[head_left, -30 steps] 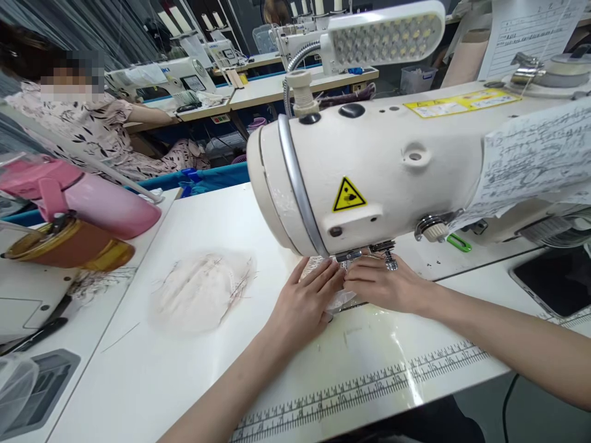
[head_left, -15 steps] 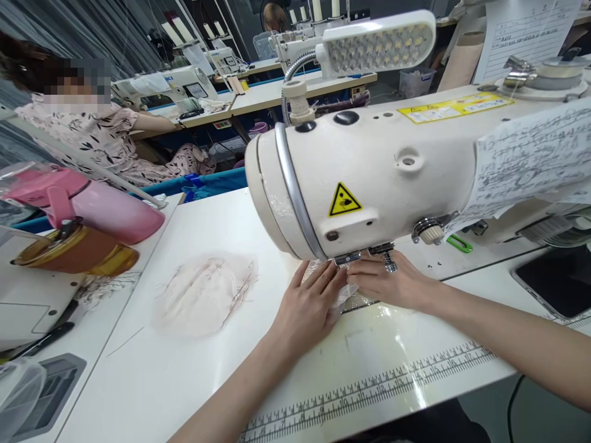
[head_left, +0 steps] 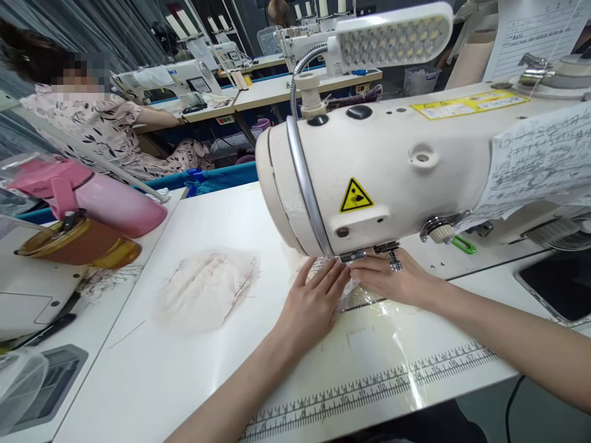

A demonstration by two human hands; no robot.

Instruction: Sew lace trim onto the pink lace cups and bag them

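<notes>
My left hand (head_left: pixel 310 298) lies flat, fingers stretched and slightly apart, on a small piece of thin white fabric (head_left: pixel 348 289) under the sewing machine head (head_left: pixel 369 178). Against the right side of the same fabric rests my right hand (head_left: pixel 392 277), its fingers extended toward the left one; the machine head's underside hides part of them. The needle area is mostly hidden behind the head and my fingers. A pale pink, sheer fabric piece (head_left: pixel 207 289) with loose thread ends lies on the white table (head_left: pixel 152 381) to the left.
A pink bottle (head_left: pixel 111 200) and an amber cup (head_left: pixel 83 243) stand at the left. A phone (head_left: pixel 556 283) lies at the right, and a green-handled tool (head_left: pixel 463 245) is behind my right hand. A lamp (head_left: pixel 392 37) hangs above. Another person (head_left: pixel 87 132) sits at the far left.
The camera view has shifted slightly, so the machine appears a little farther right. Both hands stay on the fabric in nearly the same pose, their fingertips slightly closer under the machine head.
</notes>
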